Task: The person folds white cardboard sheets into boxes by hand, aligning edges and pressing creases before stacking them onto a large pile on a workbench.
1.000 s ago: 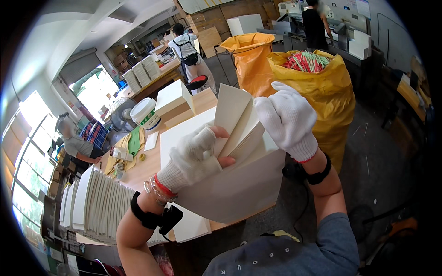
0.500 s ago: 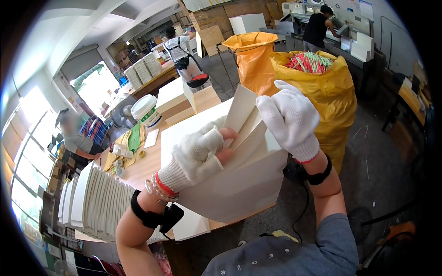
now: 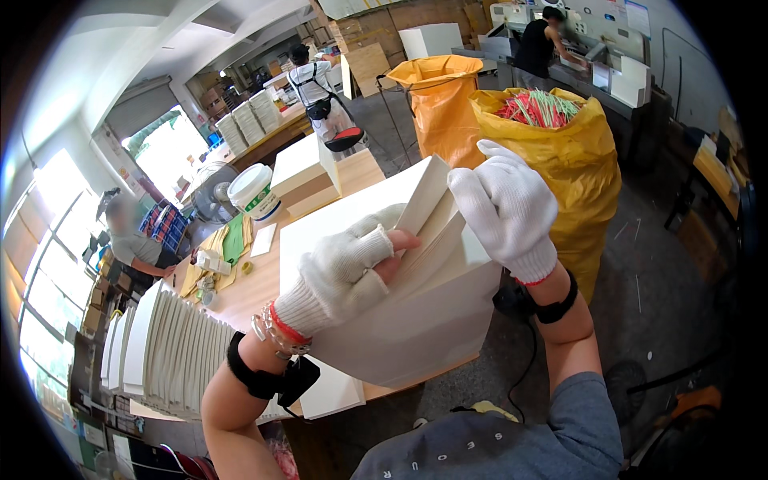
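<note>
A tall stack of white paper sheets (image 3: 400,336) stands on the table in front of me. Its right corner is bent up into a fanned bundle of sheets (image 3: 426,192). My left hand (image 3: 344,268), in a white knit glove with bare fingertips, rests on the stack and closes around the lower part of this bundle. My right hand (image 3: 508,200), in a white glove, is curled at the bundle's upper right edge and touches it. Its fingertips are turned away, so what they pinch is hidden.
Left are piled white sheets (image 3: 172,352), a white bucket (image 3: 254,192) and a white block (image 3: 306,172). Beyond my right hand stand a yellow sack of coloured strips (image 3: 576,176) and an orange sack (image 3: 444,104). One person (image 3: 136,240) is at left, two farther back.
The raised bundle of sheets looks thicker and its top has shifted slightly right. My left hand stays on the stack; my right hand has barely moved.
</note>
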A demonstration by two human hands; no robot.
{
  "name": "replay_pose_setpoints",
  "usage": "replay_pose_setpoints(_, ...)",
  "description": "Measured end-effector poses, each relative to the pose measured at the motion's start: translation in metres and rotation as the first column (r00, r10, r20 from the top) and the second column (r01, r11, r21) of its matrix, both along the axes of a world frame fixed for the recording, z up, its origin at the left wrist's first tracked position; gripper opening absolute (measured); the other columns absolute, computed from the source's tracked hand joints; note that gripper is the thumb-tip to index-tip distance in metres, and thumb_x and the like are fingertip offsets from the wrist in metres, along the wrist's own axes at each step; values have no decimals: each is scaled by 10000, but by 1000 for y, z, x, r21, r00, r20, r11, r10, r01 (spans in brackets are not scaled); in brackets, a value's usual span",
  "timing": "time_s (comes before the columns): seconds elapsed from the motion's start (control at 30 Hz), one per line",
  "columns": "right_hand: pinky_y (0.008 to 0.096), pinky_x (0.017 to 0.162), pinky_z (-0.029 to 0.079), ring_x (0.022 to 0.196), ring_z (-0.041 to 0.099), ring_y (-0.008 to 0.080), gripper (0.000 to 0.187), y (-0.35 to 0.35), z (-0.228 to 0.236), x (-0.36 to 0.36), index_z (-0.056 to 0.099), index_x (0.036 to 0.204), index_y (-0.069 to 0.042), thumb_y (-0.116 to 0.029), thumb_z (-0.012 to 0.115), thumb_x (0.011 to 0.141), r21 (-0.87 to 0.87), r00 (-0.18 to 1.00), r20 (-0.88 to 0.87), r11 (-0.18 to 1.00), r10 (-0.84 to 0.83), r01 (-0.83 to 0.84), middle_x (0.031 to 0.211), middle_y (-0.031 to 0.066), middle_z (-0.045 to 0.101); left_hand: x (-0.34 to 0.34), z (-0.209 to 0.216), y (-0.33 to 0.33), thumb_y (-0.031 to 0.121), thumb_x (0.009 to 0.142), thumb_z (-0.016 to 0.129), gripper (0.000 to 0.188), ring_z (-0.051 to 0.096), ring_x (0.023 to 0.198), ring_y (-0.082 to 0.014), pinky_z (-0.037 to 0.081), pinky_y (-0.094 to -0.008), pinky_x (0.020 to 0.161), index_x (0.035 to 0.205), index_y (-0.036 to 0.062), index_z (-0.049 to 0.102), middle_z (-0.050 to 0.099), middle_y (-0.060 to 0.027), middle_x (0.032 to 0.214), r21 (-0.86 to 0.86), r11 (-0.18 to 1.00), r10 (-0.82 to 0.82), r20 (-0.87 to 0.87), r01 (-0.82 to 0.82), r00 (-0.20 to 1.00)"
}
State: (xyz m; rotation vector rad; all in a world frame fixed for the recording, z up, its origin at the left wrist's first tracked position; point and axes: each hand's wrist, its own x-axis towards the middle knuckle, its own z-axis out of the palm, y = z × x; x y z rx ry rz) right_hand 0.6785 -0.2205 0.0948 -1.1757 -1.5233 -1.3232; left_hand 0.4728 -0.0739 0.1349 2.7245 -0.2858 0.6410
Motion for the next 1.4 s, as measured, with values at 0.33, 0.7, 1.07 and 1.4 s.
replay_pose_setpoints(0.33,490,851,573,590,575,247,139,-6,0,-2,705,970,-48,-30,679,835,-62,995,-91,997,46,-51,650,59,520,-1,7,-11,51,844,705,276,686,935,-298,542,-351,811,1116,92,683,665,-142,1181,-22,997,68,4,-68,998)
replay_pose_setpoints(0.7,477,873,569,581,575,254,49,-7,-3,-2,725,882,-65,-49,686,857,-39,960,-235,985,154,-167,607,63,497,6,2,-8,117,872,646,225,680,994,-329,537,-375,860,1089,74,684,662,-196,1181,43,984,177,-104,-173,979)
replay_pose_setpoints(1.07,506,849,573,574,562,234,74,-6,-5,0,714,899,-42,-20,688,834,-21,989,-107,994,105,-107,618,65,483,1,12,-12,219,830,789,359,629,1189,-379,508,-382,966,1141,66,697,542,-200,1453,31,981,193,-146,-190,970)
replay_pose_setpoints(1.4,494,857,571,609,606,254,75,-6,-2,-5,710,893,-50,-52,689,822,-50,962,-218,983,163,-178,650,74,547,0,13,-11,86,875,637,355,638,1173,-368,520,-385,947,1223,111,697,570,-209,1405,62,986,162,-222,-152,961)
